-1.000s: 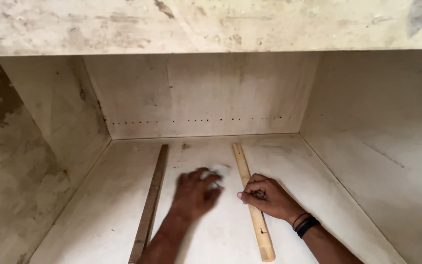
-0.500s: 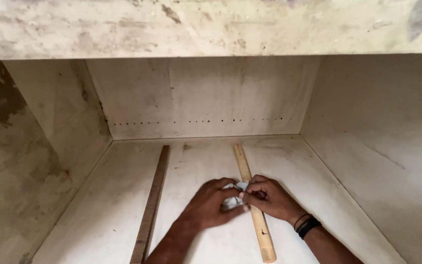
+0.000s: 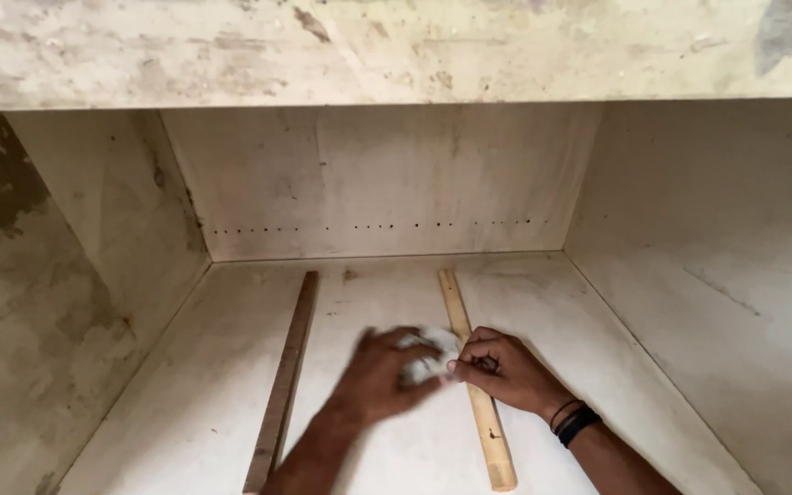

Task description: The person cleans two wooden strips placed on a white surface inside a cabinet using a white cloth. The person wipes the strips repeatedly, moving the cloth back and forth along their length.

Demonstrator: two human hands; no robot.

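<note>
Cabinet floor (image 3: pixel 598 367) pale, scuffed, bare around hands. Dark strip (image 3: pixel 286 376) lies lengthwise at left, apart from hands. Light wooden strip (image 3: pixel 474 385) lies lengthwise right of centre. Left hand (image 3: pixel 382 376) blurred, fingers curled over white rag (image 3: pixel 428 353), pressing it on floor just beside light strip. Right hand (image 3: pixel 506 367) lies across light strip, fingertips pinched together (whether gripping rag edge, cannot tell). Black bands (image 3: pixel 575 423) on right wrist.

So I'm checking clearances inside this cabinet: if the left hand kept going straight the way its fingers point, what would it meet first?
Probably the right hand on the pale wooden strip; the left hand is blurred.
</note>
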